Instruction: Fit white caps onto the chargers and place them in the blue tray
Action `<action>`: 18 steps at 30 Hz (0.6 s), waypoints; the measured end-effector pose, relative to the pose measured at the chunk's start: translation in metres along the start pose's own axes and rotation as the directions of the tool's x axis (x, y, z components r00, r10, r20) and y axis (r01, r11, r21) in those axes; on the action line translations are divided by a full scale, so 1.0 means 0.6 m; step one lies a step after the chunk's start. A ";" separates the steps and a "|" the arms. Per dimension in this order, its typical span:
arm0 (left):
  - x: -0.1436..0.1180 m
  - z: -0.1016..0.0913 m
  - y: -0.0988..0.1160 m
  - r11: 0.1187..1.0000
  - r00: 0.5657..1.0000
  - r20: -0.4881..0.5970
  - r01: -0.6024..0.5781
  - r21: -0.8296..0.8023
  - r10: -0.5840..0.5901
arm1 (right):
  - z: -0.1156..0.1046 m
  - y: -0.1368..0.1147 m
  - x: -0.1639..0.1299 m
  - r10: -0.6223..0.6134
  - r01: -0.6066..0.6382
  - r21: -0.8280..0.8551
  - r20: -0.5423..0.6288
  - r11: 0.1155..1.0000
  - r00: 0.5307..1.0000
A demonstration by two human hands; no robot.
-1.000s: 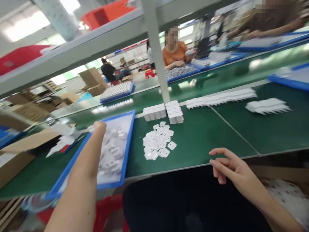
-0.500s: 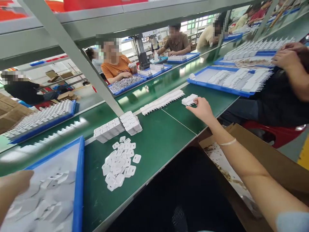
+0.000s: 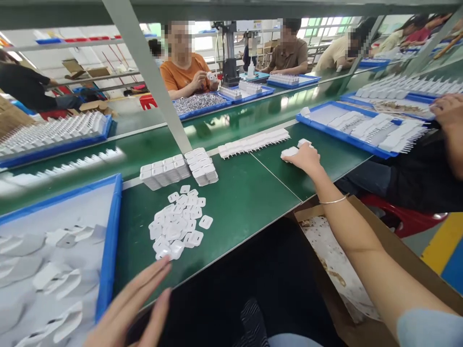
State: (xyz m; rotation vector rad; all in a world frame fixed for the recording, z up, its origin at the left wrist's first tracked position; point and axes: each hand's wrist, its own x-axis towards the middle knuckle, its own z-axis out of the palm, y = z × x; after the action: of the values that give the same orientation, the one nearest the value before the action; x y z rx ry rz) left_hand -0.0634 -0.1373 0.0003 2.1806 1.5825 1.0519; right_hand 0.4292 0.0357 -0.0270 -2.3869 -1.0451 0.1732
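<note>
The right hand, which was only touching the small white blocks half a second ago, is now laid over them at the far right of the green table, its fingers curled down and closed around the cluster, so a grasp is judged to be in hand. The left hand has been drawn away from the blue tray and is now held flat at the table's near edge, fingers straight and pressed together, holding nothing, just below the pile of white covers.
</note>
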 end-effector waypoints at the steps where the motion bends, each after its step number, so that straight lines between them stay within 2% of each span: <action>1: -0.013 0.039 0.009 0.994 0.999 0.001 0.050 -0.095 -0.050 | -0.003 -0.002 -0.013 -0.032 0.032 0.010 0.030 0.999 0.999; 2: -0.023 0.079 0.021 0.967 0.998 0.012 0.065 -0.247 -0.064 | -0.006 -0.005 -0.030 -0.071 0.070 0.026 0.063 0.997 0.995; 3: -0.029 0.117 0.038 0.906 0.987 0.089 0.157 -0.392 -0.133 | -0.009 -0.009 -0.052 -0.117 0.113 0.047 0.100 0.992 0.988; 4: -0.031 0.152 0.057 0.802 0.968 0.154 0.250 -0.543 -0.197 | -0.011 -0.013 -0.079 -0.170 0.161 0.072 0.141 0.984 0.975; 6: -0.026 0.203 0.096 0.531 0.928 0.245 0.364 -0.765 -0.283 | -0.013 -0.022 -0.152 -0.299 0.273 0.151 0.194 0.950 0.934; 7: -0.020 0.218 0.113 0.414 0.914 0.273 0.383 -0.826 -0.301 | -0.013 -0.026 -0.195 -0.378 0.337 0.210 0.204 0.918 0.903; 8: -0.011 0.227 0.127 0.320 0.901 0.302 0.399 -0.859 -0.312 | -0.011 -0.029 -0.240 -0.500 0.431 0.341 0.146 0.836 0.854; 10: 0.007 0.231 0.144 0.199 0.886 0.363 0.427 -0.882 -0.289 | -0.006 -0.035 -0.329 -0.622 0.543 0.486 0.001 0.685 0.783; 12: 0.022 0.226 0.150 0.169 0.885 0.390 0.438 -0.883 -0.255 | 0.005 -0.039 -0.405 -0.667 0.600 0.536 -0.089 0.594 0.740; 14: 0.033 0.221 0.148 0.212 0.892 0.367 0.425 -0.880 -0.264 | 0.020 -0.042 -0.460 -0.650 0.603 0.566 -0.147 0.563 0.745; 16: 0.037 0.219 0.142 0.269 0.893 0.322 0.410 -0.872 -0.315 | 0.033 -0.044 -0.492 -0.639 0.585 0.603 -0.157 0.542 0.753; 18: 0.038 0.215 0.133 0.290 0.885 0.275 0.393 -0.873 -0.375 | 0.039 -0.043 -0.501 -0.671 0.555 0.667 -0.109 0.497 0.733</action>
State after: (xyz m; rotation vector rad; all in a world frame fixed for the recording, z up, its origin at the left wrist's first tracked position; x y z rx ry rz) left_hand 0.0846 -0.1206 -0.0357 0.9415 0.9665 1.2756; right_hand 0.1970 -0.1551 -0.0606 -1.2527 -1.5426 0.4089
